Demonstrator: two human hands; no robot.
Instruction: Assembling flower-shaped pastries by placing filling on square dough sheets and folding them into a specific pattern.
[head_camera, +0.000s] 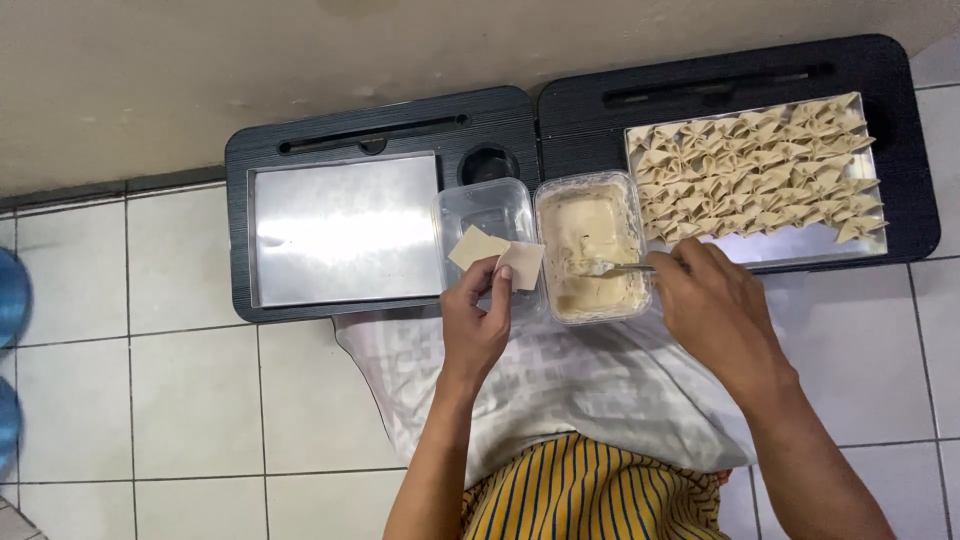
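My left hand (477, 318) pinches two thin square dough wrappers (497, 256) over a clear plastic container (487, 212) that looks empty. My right hand (712, 300) grips a metal fork (612, 268), its tines dipped in pale creamy filling inside a second clear plastic tub (591, 247). To the right, a metal tray (800, 243) holds several rows of folded dumplings (758, 170).
Two black lap tables (260, 150) sit side by side on a white tiled floor against a beige wall. The left one carries a bare metal tray (345, 228). A white cloth (560, 380) covers my lap over yellow striped fabric. Blue objects (12, 300) lie at the far left.
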